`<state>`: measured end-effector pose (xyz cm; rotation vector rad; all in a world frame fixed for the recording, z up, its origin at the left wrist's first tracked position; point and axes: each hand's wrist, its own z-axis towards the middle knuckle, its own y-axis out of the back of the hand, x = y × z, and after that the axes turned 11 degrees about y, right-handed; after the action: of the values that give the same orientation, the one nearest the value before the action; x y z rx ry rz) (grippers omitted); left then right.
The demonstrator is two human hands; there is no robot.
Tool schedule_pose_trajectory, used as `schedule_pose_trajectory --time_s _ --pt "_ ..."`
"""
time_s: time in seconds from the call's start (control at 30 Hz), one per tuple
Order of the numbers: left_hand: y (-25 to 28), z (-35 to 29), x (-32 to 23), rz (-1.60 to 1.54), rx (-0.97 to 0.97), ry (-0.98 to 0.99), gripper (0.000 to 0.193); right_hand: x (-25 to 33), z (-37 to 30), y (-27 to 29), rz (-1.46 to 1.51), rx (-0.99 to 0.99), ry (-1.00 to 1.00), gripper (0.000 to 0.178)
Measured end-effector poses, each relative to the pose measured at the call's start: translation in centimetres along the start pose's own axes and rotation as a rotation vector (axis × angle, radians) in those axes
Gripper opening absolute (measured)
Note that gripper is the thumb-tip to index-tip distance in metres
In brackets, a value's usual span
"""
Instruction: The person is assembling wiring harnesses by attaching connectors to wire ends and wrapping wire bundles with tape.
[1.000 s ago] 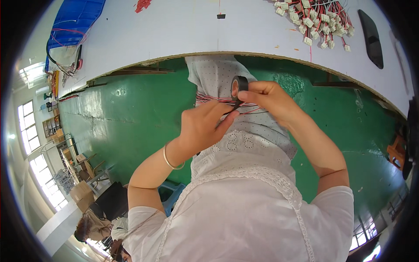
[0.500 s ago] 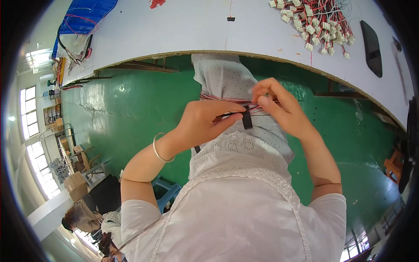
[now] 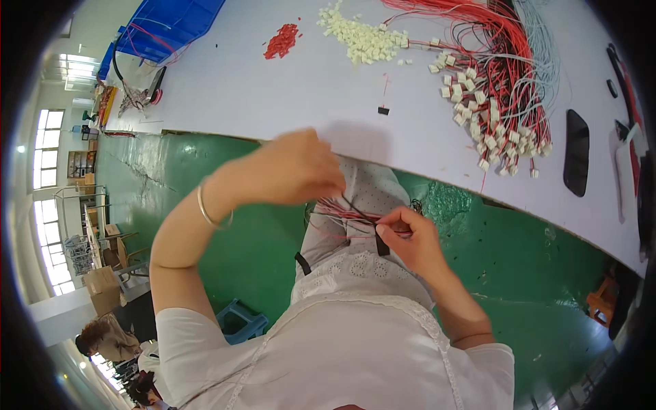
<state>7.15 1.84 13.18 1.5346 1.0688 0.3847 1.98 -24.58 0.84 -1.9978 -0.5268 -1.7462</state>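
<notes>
A bundle of red, black and white wires (image 3: 335, 210) lies across my lap, over the grey dotted cloth. My left hand (image 3: 294, 171) is raised near the table edge, its fingers closed on the end of a dark, narrow strip. The strip stretches taut down to my right hand (image 3: 413, 242). Thumb and forefinger of that hand pinch it at the bundle, where a flat black strip (image 3: 383, 246) hangs down. Whether this is tape or a strap I cannot tell. The left fingertips are partly hidden and slightly blurred.
On the white table (image 3: 273, 102) lie red bits (image 3: 281, 42), a pile of cream connectors (image 3: 365, 41), many wires with white plugs (image 3: 492, 130) and a black oblong thing (image 3: 577, 154). A blue bin (image 3: 171, 27) is at far left, a blue stool (image 3: 240, 321) behind my left arm.
My left hand has moved up and left from the bundle, drawing the dark strip out. My right hand has come down onto the strip and pinches it. More of the table shows.
</notes>
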Motion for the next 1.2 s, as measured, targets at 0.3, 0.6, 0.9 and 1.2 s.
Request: schedule_pose_trajectory --time_s 0.3,0.6,0.9,1.2 --pt "3.8 11.6 8.9 -0.43 0.078 0.174 0.008 3.0 6.7 -4.4 0.746 -0.464 -0.319 0.023" --pt "1.8 12.0 11.7 -0.59 0.029 0.105 0.006 2.0 7.2 -4.9 0.861 -0.546 -0.346 0.028" --pt "-2.7 3.6 0.8 -0.057 -0.272 -0.049 0.021 2.7 5.3 -2.6 0.533 -0.341 -0.282 0.011" --pt "-6.2 -1.8 -5.0 -0.169 -0.429 0.024 0.025 2.6 1.2 -1.0 0.296 -0.141 -0.065 0.013"
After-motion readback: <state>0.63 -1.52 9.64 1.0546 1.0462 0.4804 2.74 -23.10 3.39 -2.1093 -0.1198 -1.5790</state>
